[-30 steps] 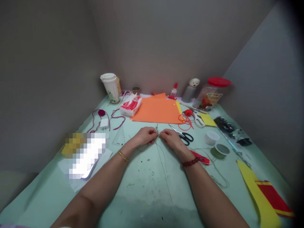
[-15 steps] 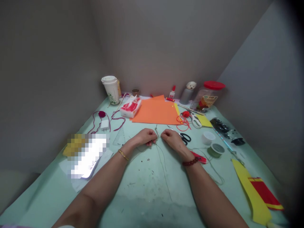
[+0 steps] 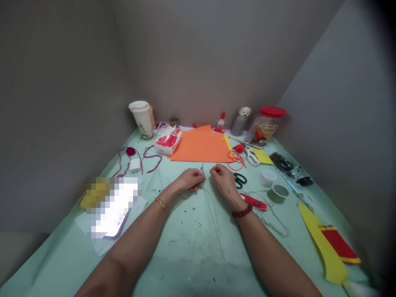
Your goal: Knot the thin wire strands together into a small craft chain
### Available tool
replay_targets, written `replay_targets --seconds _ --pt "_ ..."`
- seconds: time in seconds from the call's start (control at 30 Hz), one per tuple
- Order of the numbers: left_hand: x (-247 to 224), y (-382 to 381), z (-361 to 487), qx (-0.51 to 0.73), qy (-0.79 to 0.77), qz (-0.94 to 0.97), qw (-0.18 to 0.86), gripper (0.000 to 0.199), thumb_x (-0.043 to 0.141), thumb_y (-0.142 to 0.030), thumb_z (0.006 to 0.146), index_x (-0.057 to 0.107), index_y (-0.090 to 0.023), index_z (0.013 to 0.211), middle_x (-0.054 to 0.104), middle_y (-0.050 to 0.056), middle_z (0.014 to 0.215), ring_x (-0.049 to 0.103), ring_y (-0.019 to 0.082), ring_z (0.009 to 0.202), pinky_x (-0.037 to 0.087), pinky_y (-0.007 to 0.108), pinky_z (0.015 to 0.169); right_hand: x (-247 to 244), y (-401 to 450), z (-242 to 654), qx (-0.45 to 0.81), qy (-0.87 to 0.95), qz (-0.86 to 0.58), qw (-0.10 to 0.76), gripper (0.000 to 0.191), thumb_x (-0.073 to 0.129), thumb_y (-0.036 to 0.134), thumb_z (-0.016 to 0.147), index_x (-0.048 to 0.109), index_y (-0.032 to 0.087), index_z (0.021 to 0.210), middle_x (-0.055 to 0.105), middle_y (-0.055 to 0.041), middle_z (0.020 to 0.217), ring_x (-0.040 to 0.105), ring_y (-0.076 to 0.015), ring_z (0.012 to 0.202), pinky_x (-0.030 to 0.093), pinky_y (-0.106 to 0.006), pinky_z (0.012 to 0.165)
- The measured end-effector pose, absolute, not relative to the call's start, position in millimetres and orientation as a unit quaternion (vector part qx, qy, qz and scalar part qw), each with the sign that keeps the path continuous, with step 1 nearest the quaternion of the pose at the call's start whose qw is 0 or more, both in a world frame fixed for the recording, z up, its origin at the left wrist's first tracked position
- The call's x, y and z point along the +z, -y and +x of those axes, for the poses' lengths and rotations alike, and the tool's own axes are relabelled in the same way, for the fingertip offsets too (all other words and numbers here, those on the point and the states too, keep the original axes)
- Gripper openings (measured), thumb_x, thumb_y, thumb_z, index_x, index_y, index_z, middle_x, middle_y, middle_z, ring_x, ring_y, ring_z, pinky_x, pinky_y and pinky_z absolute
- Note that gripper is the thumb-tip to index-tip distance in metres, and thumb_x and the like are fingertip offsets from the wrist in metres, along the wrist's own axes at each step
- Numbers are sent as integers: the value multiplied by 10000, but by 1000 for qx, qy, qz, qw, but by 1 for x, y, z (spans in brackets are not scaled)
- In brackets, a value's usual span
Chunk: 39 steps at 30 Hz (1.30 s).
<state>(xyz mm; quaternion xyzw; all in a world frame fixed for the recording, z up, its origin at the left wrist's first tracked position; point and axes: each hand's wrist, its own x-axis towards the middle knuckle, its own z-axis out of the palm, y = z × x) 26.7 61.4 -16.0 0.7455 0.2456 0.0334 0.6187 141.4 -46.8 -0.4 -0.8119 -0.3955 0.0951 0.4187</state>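
Observation:
My left hand [image 3: 191, 179] is closed in a pinch on a thin green cord [image 3: 203, 170] with a small knotted length at its upper end. Loose strands of the cord trail down over the table. To its right, my right hand [image 3: 223, 178] has thumb and forefinger pressed together, a short gap away from the knots. Whatever sits between those fingertips is too small to make out. Black-handled scissors [image 3: 240, 180] lie partly hidden behind the right hand. A red tool [image 3: 254, 202] rests beside the right wrist, and a clear ruler [image 3: 154, 182] lies left of the left hand.
Orange paper sheets [image 3: 199, 146] and a tissue pack [image 3: 168, 141] lie beyond the hands. At right are a green thread spool [image 3: 278, 193], a white tub [image 3: 268, 177], white scissors [image 3: 252, 156] and red cord [image 3: 236, 159]. A phone [image 3: 119, 210] lies at left; a lidded cup [image 3: 142, 119] stands behind.
My right hand has shifted slightly up, its fingertips still pinched. The left hand keeps its hold on the cord. The whole view has moved a little.

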Motion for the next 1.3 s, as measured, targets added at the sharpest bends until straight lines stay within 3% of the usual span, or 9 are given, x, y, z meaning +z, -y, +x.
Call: replay_targets --seconds 0.17,0.33,0.43,0.57,0.8,0.93,1.0,1.17,1.3 --pt "-13 -58 28 32 -273 723 634 106 514 -237 767 502 -133 780 609 11 666 505 48 414 335 149 375 3 49 141 123 393 -820 398 163 459 268 716 491 194 574 549 2 574 471 -143 581 319 -255 570" --pt "-11 -56 28 31 -285 707 646 102 508 -237 776 498 -137 794 648 39 746 542 64 433 354 162 375 5 49 143 123 418 -804 405 138 473 261 711 578 185 663 633 -28 720 524 -153 685 355 -260 637" --pt "-12 -56 28 33 -277 712 644 113 512 -246 777 512 -135 800 635 28 727 539 61 437 350 161 379 6 49 139 251 384 -785 416 134 494 271 694 562 174 631 576 -13 590 471 -122 544 335 -248 529" --pt "-12 -54 28 14 -257 722 642 139 515 -260 769 531 -123 748 612 23 666 508 59 426 330 166 378 8 50 131 396 285 -740 464 133 503 279 686 474 188 593 400 49 424 270 -68 358 186 -232 375" --pt "-1 -60 18 -36 -218 744 631 210 535 -315 755 569 -110 725 655 61 740 459 38 416 275 165 364 6 52 136 450 260 -698 493 120 519 223 662 434 195 582 365 68 386 258 -48 317 163 -205 329" --pt "-1 -62 21 54 -281 726 625 243 488 -353 793 562 -127 844 660 65 862 540 57 467 342 168 385 4 50 135 431 263 -708 493 104 512 207 676 444 194 598 374 74 377 274 -49 302 187 -198 318" --pt "-6 -60 25 85 -296 726 615 242 493 -364 796 551 -133 838 650 50 821 533 56 453 351 168 385 3 49 133 406 272 -720 493 96 509 196 678 452 191 601 372 76 366 281 -50 296 185 -195 315" --pt "-18 -59 31 72 -296 748 590 137 522 -267 770 553 -134 768 513 -30 495 455 57 397 338 159 389 3 48 132 382 288 -726 493 105 514 189 687 454 188 601 379 75 373 295 -50 302 195 -190 315" --pt "-16 -61 28 64 -268 736 618 117 502 -253 783 530 -141 763 515 -30 515 463 54 417 357 156 403 4 49 134 387 296 -726 485 135 520 189 694 438 191 587 381 74 378 301 -50 304 199 -191 315"
